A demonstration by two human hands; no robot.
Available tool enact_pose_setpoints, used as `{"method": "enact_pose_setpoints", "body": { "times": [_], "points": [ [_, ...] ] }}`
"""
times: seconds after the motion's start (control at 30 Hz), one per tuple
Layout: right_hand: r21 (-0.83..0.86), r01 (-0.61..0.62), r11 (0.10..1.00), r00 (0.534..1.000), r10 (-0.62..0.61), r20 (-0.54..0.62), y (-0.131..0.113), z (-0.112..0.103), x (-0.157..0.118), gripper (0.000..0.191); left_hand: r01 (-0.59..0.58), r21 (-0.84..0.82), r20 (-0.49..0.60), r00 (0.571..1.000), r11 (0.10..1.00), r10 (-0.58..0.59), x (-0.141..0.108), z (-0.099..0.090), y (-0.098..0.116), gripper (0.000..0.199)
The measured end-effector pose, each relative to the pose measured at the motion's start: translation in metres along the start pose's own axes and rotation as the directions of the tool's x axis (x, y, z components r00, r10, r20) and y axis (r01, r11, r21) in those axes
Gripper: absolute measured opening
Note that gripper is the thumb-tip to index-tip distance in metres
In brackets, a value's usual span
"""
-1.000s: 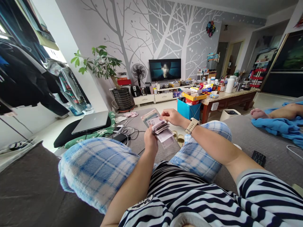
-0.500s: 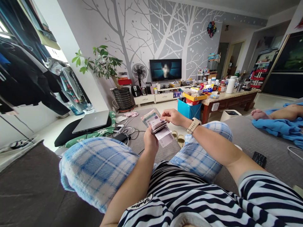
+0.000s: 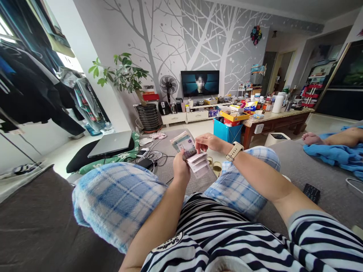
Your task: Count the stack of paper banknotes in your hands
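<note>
right now the left hand (image 3: pixel 181 168) is clenched around the lower end of a stack of banknotes (image 3: pixel 189 153), holding it up between the two raised knees in blue plaid trousers (image 3: pixel 119 196). the right hand (image 3: pixel 208 141) sits just above the stack, its fingertips (image 3: pixel 198 145) pinching the top note at its upper edge; a watch (image 3: pixel 236 151) is on that wrist. some notes fan upward, others fold down toward the lap. behind the hands a grey footstool (image 3: pixel 170 166) carries tangled cables (image 3: pixel 153 156), and a closed laptop (image 3: pixel 110 143) lies on a cushion to the left. a tv (image 3: pixel 200 83) hangs on the tree-patterned wall, and another person's bare foot (image 3: pixel 310 139) rests on a blue blanket (image 3: pixel 337 155) at far right.
</note>
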State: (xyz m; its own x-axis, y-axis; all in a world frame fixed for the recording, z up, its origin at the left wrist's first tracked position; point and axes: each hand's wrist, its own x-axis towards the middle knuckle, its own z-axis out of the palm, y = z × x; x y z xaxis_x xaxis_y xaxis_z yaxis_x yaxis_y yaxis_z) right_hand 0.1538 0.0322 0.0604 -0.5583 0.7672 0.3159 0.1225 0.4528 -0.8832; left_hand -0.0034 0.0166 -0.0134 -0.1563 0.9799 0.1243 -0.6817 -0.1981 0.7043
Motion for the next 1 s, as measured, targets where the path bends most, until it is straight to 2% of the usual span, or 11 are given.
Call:
{"method": "enact_pose_setpoints", "body": {
  "times": [0.27,0.43,0.6,0.83,1.0],
  "points": [
    [-0.222,-0.074,0.972,0.972,0.021,-0.234,0.016,-0.006,0.005,0.047,0.026,0.036,0.054,0.998,0.999,-0.028,-0.006,0.003,0.004,0.026],
    [-0.258,-0.054,0.965,0.975,-0.005,-0.220,0.014,-0.005,0.004,0.046,0.002,0.028,0.009,1.000,1.000,-0.002,-0.011,0.008,0.007,0.025],
    [-0.269,-0.022,0.963,0.977,-0.036,-0.211,0.011,-0.003,0.003,0.043,-0.015,0.022,0.019,1.000,1.000,0.015,-0.007,0.004,0.002,0.026],
    [-0.121,0.062,0.991,0.982,-0.082,-0.170,0.002,0.002,0.000,0.037,-0.029,0.002,0.020,0.999,1.000,0.028,0.000,-0.001,-0.001,0.032],
    [-0.085,0.043,0.996,0.990,-0.053,-0.128,-0.001,0.003,-0.002,0.032,-0.065,0.032,0.061,0.996,0.997,0.063,-0.005,0.000,0.001,0.029]
  ]
}}
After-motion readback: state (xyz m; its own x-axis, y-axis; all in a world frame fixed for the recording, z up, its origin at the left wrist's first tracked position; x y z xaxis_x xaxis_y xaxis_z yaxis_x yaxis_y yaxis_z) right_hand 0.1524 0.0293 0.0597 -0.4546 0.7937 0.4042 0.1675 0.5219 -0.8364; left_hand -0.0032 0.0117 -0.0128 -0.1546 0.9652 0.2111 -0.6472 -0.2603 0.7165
